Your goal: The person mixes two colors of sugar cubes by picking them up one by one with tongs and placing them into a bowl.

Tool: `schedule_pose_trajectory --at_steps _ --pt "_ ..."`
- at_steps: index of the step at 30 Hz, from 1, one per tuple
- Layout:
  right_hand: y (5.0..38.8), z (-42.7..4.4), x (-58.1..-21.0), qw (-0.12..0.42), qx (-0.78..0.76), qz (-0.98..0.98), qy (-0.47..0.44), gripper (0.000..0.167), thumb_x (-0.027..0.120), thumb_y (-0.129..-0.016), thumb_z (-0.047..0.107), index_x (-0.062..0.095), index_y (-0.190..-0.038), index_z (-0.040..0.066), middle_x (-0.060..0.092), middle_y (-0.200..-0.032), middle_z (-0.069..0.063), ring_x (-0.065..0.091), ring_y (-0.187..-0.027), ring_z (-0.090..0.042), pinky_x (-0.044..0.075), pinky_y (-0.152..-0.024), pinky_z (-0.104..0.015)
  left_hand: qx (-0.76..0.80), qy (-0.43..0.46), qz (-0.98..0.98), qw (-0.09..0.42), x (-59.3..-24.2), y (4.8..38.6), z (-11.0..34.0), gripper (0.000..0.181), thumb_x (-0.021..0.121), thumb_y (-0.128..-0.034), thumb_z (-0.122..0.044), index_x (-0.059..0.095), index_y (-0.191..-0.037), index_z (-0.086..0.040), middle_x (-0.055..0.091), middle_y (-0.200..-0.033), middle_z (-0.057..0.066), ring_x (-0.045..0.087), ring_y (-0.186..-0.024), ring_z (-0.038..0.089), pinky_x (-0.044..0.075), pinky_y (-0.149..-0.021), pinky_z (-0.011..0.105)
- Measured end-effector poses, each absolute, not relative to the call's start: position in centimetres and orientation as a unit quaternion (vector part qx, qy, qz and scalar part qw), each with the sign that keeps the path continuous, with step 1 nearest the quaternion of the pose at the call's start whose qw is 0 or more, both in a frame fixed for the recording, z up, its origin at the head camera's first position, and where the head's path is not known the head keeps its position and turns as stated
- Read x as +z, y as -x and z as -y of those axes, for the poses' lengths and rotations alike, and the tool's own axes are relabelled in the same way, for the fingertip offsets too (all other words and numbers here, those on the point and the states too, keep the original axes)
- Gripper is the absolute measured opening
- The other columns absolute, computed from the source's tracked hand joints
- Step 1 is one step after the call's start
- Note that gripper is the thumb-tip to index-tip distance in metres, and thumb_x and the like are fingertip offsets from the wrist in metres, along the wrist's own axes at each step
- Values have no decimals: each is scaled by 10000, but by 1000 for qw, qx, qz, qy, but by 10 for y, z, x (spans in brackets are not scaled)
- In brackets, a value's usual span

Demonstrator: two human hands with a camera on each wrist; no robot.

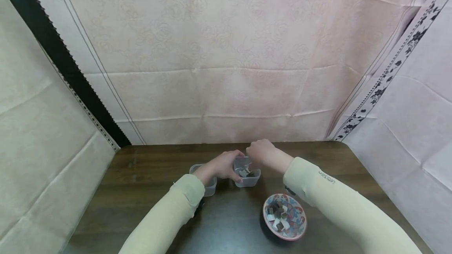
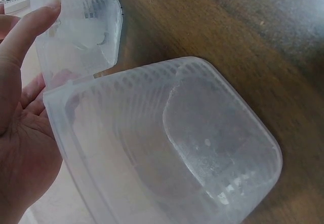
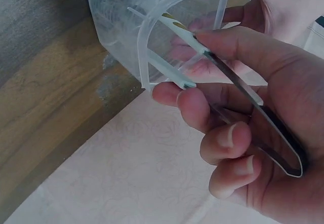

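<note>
My left hand (image 1: pixel 226 166) grips a small clear plastic container (image 1: pixel 247 182), thumb on the near side and fingers behind. White and dark small pieces (image 1: pixel 245 173) lie inside. Beyond it, my right hand (image 1: pixel 263 154) holds metal tweezers (image 3: pixel 235 82) with pale tips; in the right wrist view the tips reach into the clear container's mouth (image 3: pixel 144 57). Whether they pinch a piece I cannot tell. A second clear container (image 2: pixel 202 127) stands beneath my left wrist, with no pieces visible in it.
A pink-rimmed, patterned bowl (image 1: pixel 296 213) with several white and dark pieces stands nearer me, below the right forearm. The brown wooden table (image 1: pixel 152 191) ends at a pale cloth backdrop (image 1: pixel 226 89), with cloth sides left and right.
</note>
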State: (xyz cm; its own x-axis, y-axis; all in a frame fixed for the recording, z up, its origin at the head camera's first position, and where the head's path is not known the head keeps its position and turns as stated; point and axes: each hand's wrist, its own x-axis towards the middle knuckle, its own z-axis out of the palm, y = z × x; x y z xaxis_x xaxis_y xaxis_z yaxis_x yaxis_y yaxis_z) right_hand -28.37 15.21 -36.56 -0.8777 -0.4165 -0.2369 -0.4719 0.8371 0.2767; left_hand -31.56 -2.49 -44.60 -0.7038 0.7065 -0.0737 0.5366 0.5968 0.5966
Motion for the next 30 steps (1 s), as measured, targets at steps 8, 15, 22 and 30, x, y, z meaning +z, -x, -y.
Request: schedule_pose_trajectory --at_steps 8,15,22,30 --pt "285 -154 -369 97 155 -950 254 272 875 -895 328 770 -994 97 716 -833 -28 693 -762 -217 621 -731 -390 282 -350 -879 157 -446 315 25 839 963 -814 -240 529 -1507 -49 593 -1505 150 568 -1376 311 476 -1158 468" --pt "281 -163 -370 72 163 -943 281 253 845 -933 338 766 -963 100 714 -796 -26 683 -720 -207 615 -698 -374 282 -344 -882 157 -445 314 25 820 965 -811 -242 542 -1492 -70 612 -1482 131 593 -1334 291 499 -1132 462" --pt "259 -180 -359 4 134 -937 322 231 839 -937 328 751 -842 138 597 -632 49 500 -541 -128 468 -528 -310 280 -336 -885 160 -445 313 24 811 967 -810 -252 549 -1489 -102 608 -1495 104 583 -1348 270 490 -1144 458" --pt "225 -203 -337 -76 126 -918 367 259 852 -912 289 682 -778 146 545 -606 67 401 -512 -83 382 -462 -287 282 -350 -881 144 -448 316 24 823 974 -793 -246 551 -1480 -87 619 -1481 116 586 -1342 282 491 -1135 446"
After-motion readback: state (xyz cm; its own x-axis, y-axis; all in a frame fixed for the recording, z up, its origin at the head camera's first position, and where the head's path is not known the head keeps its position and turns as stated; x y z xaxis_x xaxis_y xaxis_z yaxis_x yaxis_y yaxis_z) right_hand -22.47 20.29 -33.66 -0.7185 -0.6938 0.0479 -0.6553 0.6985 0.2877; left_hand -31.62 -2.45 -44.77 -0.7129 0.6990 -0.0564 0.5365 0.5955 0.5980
